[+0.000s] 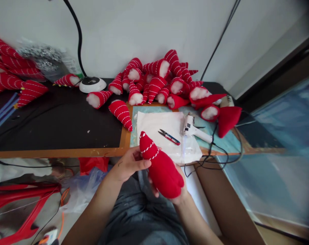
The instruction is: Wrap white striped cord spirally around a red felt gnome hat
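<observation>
Both forearms rise from the near edge of the view and meet just in front of the surface [54,136], over the person's lap. The left hand [129,165] comes in from the near left with its wrist bent, thumb lying across the front and fingers curled behind the upper part of a red stuffed cone [160,166], its grip closed on the section wound with white cord. The right hand [178,194] cups the cone's wide plain red end from beneath; only the edge of its palm and a few fingertips show, the rest being hidden by the fabric, so its grip reads as closed around the cone though the fingers cannot be counted. The cone tilts with its pointed tip up and to the far left, held just off the near edge of the surface. Behind it on a white sheet [156,126] lie small red-handled snips [169,136], with a white glue gun [195,131] just to their right, its cord trailing off the near edge. A heap of finished cones [156,81] fills the far middle. More cones at the far left [14,75] are blurred and cut off by the frame. The right side of the view is smeared and hard to make out.
</observation>
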`<state>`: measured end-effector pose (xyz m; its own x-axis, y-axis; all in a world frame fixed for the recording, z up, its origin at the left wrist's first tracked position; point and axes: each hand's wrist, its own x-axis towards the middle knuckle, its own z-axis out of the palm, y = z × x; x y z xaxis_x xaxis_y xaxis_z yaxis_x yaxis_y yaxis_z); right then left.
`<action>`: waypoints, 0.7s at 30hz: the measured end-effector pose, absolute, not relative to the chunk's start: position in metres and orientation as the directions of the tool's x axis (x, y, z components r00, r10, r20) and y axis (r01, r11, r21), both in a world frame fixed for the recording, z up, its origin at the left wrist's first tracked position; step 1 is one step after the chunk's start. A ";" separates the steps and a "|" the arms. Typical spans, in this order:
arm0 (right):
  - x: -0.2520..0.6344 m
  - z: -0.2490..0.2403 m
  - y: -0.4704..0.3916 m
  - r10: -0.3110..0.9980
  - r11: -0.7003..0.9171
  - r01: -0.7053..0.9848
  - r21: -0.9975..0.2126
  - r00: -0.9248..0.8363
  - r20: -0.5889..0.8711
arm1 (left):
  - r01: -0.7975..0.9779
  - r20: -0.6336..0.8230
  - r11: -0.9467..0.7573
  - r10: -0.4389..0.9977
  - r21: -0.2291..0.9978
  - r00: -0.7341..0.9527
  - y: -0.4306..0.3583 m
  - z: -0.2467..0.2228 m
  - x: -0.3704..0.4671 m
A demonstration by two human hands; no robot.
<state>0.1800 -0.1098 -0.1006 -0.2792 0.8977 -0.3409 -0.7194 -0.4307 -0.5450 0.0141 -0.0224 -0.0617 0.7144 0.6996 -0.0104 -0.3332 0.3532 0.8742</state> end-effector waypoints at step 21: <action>0.184 -0.086 -0.116 0.996 -0.054 -0.392 -0.918 0.038 -0.075 | -0.070 -0.154 0.253 0.761 0.965 0.630 -0.015 -0.054 0.005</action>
<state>0.1842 -0.1159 -0.0865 0.0382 0.9965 -0.0746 -0.3925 -0.0537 -0.9182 0.0050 -0.0153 -0.0541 0.6300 0.7611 -0.1541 -0.0698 0.2531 0.9649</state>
